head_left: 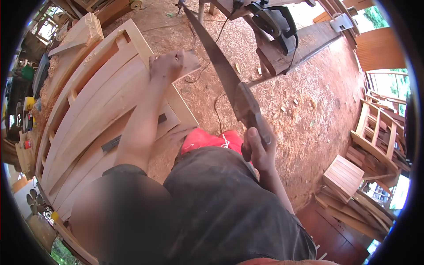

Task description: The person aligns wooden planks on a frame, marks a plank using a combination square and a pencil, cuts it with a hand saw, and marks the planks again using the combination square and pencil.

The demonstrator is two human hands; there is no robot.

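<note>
A handsaw (221, 66) with a dark, long blade points up and away, and my right hand (260, 148) is wrapped round its handle. Farther left, my left hand (167, 66) is closed on a short wooden piece (190, 64) at the edge of a pale wooden frame (137, 42). Long light boards (104, 95) lie within that frame, under my left forearm. The saw blade is apart from the wooden piece. A dark flat metal bar (111, 143) rests on the boards, partly hidden by my forearm.
A power planer (274, 24) sits on a wooden bench (309, 46) at the upper right, its cord hanging down. Shavings cover the floor (304, 106). A slatted wooden piece (343, 176) and stacked lumber (375, 132) stand at the right.
</note>
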